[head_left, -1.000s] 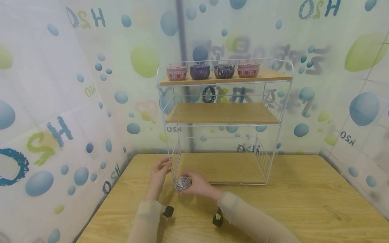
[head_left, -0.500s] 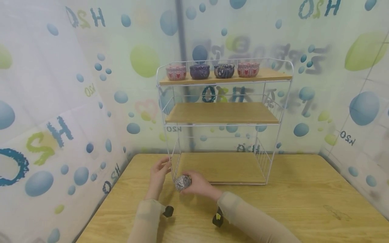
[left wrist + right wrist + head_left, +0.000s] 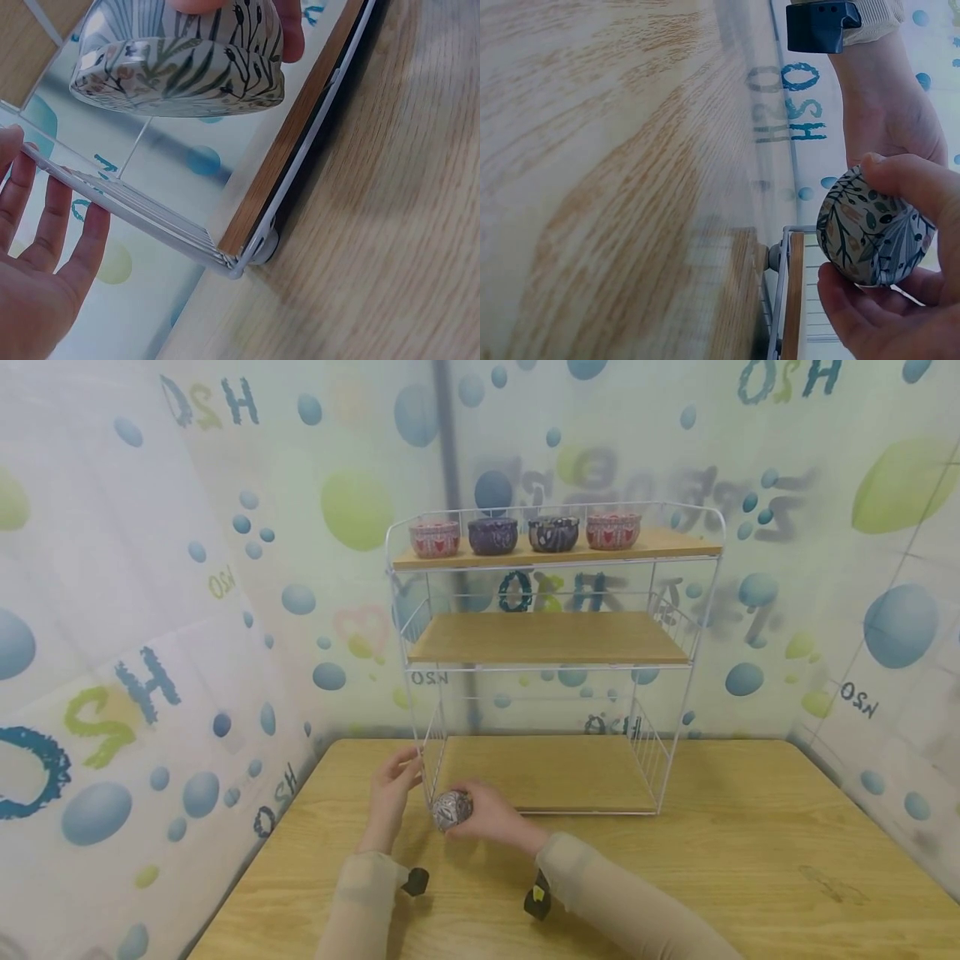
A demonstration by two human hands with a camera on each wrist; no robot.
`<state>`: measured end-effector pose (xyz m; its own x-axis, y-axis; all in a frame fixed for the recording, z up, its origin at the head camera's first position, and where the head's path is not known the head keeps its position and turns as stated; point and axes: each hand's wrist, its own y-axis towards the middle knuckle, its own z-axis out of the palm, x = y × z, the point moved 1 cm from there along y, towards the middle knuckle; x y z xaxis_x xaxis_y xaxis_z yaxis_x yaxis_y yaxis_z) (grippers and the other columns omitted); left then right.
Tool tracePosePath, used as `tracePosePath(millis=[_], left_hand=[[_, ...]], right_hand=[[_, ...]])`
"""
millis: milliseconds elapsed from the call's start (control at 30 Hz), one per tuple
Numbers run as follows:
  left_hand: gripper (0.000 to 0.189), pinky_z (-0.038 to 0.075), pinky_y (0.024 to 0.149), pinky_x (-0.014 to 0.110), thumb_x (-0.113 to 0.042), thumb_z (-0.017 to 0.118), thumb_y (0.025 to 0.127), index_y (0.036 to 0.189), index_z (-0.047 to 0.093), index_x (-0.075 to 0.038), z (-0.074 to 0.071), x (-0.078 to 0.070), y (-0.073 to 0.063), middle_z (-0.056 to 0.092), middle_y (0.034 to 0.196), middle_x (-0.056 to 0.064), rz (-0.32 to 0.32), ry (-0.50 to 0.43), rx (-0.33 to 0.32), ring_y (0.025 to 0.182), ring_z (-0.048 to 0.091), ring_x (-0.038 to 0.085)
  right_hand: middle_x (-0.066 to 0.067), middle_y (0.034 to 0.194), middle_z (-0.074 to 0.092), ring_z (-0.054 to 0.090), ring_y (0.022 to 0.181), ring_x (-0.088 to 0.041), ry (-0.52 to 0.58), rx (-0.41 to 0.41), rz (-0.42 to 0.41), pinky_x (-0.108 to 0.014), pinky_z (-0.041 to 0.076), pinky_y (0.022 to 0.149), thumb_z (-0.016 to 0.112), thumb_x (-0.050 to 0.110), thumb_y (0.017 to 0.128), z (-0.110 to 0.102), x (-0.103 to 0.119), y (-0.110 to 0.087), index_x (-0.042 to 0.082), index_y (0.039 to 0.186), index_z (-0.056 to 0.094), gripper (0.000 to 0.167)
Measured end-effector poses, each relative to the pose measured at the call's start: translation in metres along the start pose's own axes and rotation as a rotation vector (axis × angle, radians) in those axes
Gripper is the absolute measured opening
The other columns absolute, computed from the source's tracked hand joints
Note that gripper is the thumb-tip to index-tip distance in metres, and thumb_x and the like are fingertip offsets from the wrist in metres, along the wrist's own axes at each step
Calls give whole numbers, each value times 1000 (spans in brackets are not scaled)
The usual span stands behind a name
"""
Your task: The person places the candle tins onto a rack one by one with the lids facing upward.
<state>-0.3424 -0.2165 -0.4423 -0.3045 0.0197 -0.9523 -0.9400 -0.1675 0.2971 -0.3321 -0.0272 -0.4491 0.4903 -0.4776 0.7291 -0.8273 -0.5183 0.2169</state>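
Observation:
A small round tin [image 3: 452,811] with a dark leaf-and-stem print on a pale ground is held in my right hand [image 3: 491,814]. In the right wrist view, the thumb and fingers grip opposite sides of the tin [image 3: 874,229], its round patterned face showing. It is off the table, at the lower front left corner of a white wire rack [image 3: 547,667] with wooden shelves. My left hand [image 3: 393,785] is beside the rack's left front post; in the left wrist view its fairly straight fingertips touch the white wire [image 3: 135,221], and the tin [image 3: 180,75] hangs above.
On the top shelf [image 3: 675,545] stand several similar tins in a row: a red-patterned one [image 3: 435,539], a purple one [image 3: 492,537], a dark floral one [image 3: 553,535] and another red one [image 3: 613,532]. The rack stands on a wooden table [image 3: 750,860] before a bubble-printed curtain [image 3: 360,568].
The tin has tilted and shifted slightly in my right hand, its pattern turning a little. My left hand stays at the rack's post.

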Motion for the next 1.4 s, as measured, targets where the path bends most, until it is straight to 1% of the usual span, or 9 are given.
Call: tracePosePath(millis=[167,400,533,667,867,933,1133,1233,1400], left_hand=[[27,49,97,41,-14,61,96,121,61,-1,1,-5,-2,62,121,10,-25,12,9,103,60,19],[27,49,97,45,-8,59,97,120,60,4,5,-28,-15,63,118,8,17,22,27,102,61,16],[28,50,97,44,-9,59,97,121,59,4,6,-31,-17,63,118,7,20,28,30,102,61,14],[28,50,96,41,-10,58,97,122,59,3,5,-30,-17,61,123,10,11,33,35,105,59,16],[29,48,99,47,-12,60,97,122,60,1,1,-6,-3,60,126,11,3,8,14,107,59,17],[30,47,99,49,-15,62,96,121,61,0,0,-1,-1,60,125,10,15,-4,7,107,59,18],[32,49,97,49,-17,64,94,120,61,2,0,1,-1,62,122,10,46,5,0,106,60,21],[33,49,97,50,-17,64,95,121,60,3,1,0,-1,62,122,9,45,10,-3,106,60,20],[30,48,98,51,-17,63,95,119,62,-1,1,1,-1,61,124,8,35,11,0,106,59,20]], right_hand=[[-9,116,60,58,101,-22,-4,0,-13,-32,53,85,88,22,66,0,0,0,-1,128,56,72],[-8,115,61,58,102,-22,-23,-7,-20,-34,52,87,88,25,67,0,-1,0,-1,128,57,74],[-8,115,61,59,100,-22,-3,-6,-22,-31,52,84,88,25,67,-1,0,0,-2,128,56,74],[-8,113,61,59,94,-19,27,-8,-25,-27,53,78,89,23,67,-1,-1,-1,-3,128,56,74],[-9,112,61,59,92,-17,47,-12,-21,-25,53,77,89,22,67,0,-2,1,-4,128,56,74],[-8,112,62,59,92,-17,49,-11,-15,-25,53,76,88,22,67,1,-2,1,-4,128,56,74],[-9,110,62,60,92,-19,42,-20,-14,-27,53,77,89,21,66,1,0,0,-5,126,57,73],[-10,112,62,60,93,-20,35,-18,-11,-27,53,78,88,21,67,2,0,0,-5,128,56,74],[-11,115,61,60,96,-21,9,-17,-10,-29,53,81,88,22,67,3,-1,0,-4,130,55,76]])
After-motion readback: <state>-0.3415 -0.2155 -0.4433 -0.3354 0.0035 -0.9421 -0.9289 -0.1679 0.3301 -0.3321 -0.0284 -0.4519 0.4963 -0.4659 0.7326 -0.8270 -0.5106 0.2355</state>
